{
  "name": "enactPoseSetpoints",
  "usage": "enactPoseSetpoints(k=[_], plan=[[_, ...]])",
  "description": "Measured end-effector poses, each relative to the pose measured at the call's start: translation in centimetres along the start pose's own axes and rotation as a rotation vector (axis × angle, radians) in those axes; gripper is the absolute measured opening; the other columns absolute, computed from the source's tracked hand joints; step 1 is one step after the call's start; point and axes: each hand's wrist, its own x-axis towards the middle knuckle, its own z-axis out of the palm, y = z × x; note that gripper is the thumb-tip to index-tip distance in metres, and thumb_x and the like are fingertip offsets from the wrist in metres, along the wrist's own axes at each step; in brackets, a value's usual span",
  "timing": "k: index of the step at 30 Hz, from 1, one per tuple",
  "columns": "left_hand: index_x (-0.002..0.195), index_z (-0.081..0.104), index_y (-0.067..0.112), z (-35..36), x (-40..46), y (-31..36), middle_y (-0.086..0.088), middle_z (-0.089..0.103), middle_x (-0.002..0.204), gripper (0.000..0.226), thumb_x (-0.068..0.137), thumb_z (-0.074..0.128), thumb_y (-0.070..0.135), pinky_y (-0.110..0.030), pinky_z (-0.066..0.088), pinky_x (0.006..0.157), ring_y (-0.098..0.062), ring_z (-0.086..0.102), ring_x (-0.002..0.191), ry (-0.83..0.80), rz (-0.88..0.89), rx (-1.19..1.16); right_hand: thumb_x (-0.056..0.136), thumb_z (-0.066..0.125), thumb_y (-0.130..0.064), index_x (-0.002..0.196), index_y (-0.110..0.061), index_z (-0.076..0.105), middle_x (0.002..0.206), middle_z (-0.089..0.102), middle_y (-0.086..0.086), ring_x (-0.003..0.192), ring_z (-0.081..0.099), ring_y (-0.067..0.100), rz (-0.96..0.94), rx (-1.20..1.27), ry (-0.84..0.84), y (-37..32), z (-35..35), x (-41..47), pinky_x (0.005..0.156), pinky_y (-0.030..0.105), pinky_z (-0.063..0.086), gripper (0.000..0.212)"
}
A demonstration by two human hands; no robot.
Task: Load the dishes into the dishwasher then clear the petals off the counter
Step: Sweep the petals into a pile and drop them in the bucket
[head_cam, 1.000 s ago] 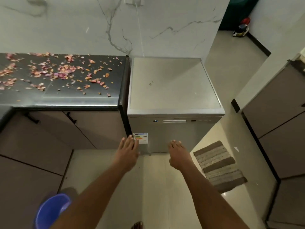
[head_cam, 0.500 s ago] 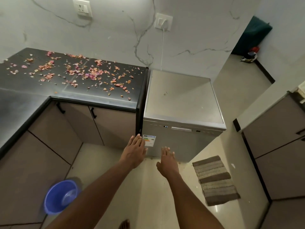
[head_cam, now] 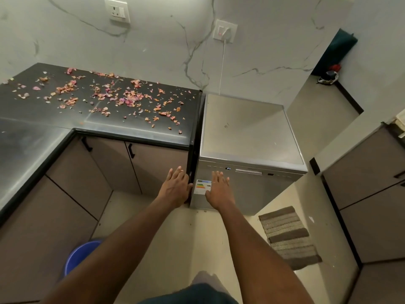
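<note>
Pink and orange petals (head_cam: 122,99) lie strewn over the black counter (head_cam: 32,110) at far left. Right of it stands the steel dishwasher (head_cam: 247,132), door closed, front facing near. Both hands have risen since a second ago: left hand (head_cam: 175,189), fingers straight, at the counter's end; right hand (head_cam: 218,189), fingers straight, over the door's label (head_cam: 201,187).

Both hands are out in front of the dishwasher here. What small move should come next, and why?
Probably the right hand should rise to the handle and pull. The dishwasher door looks closed, both hands are empty with fingers straight, and the left hand is off by the counter's edge.
</note>
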Motion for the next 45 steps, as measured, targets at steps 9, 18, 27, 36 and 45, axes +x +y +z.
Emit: enactPoseSetpoints(k=[9, 18, 27, 36, 45], plan=[[0.142, 0.047, 0.007, 0.7, 5.4, -3.8, -0.013, 0.039, 0.156, 0.049, 0.108, 0.030, 0.040, -0.049, 0.008, 0.126, -0.026, 0.012, 0.155, -0.022, -0.032, -0.143, 0.100, 0.053, -0.020, 0.164, -0.006, 0.008, 0.172, 0.007, 0.015, 0.160, -0.001, 0.026, -0.045, 0.003, -0.059, -3.0, 1.7, 5.9, 0.128, 0.042, -0.003, 0.079], [0.140, 0.047, 0.009, 0.3, 12.8, -10.8, -0.013, 0.035, 0.158, 0.046, 0.108, 0.031, 0.037, -0.048, 0.010, 0.126, -0.026, 0.011, 0.155, -0.089, -0.159, -0.284, 0.103, 0.053, -0.025, 0.164, -0.009, 0.008, 0.172, 0.007, 0.014, 0.160, 0.001, 0.026, -0.058, 0.113, -0.130, -7.2, 3.7, 16.7, 0.128, 0.038, 0.001, 0.078], [0.156, 0.029, 0.006, 0.4, 18.9, -17.9, -0.013, 0.023, 0.165, 0.058, 0.109, 0.026, 0.042, -0.042, 0.007, 0.125, -0.025, 0.006, 0.156, -0.159, -0.245, -0.257, 0.105, 0.038, -0.050, 0.164, -0.009, 0.000, 0.172, -0.008, 0.016, 0.159, -0.011, 0.030, -0.073, 0.077, -0.080, -11.2, 5.5, 26.6, 0.126, 0.042, -0.008, 0.082], [0.161, 0.005, 0.010, 1.2, 24.3, -23.6, -0.009, -0.004, 0.169, 0.066, 0.109, 0.016, 0.049, -0.046, 0.003, 0.127, -0.022, -0.008, 0.156, -0.407, 0.023, -0.053, 0.100, 0.026, -0.068, 0.162, 0.000, -0.003, 0.169, -0.003, 0.026, 0.159, -0.002, 0.037, 0.236, 0.056, -0.004, -12.2, 7.7, 33.8, 0.128, 0.049, 0.002, 0.096], [0.159, -0.015, 0.023, 1.4, 27.4, -32.2, 0.006, -0.027, 0.164, 0.067, 0.106, 0.008, 0.057, -0.045, -0.008, 0.126, -0.013, -0.025, 0.150, -0.498, 0.439, 0.099, 0.092, 0.002, -0.076, 0.162, -0.003, -0.004, 0.170, -0.006, 0.021, 0.158, -0.008, 0.033, 0.417, 0.060, 0.122, -15.7, 9.1, 37.4, 0.128, 0.051, -0.003, 0.101]])
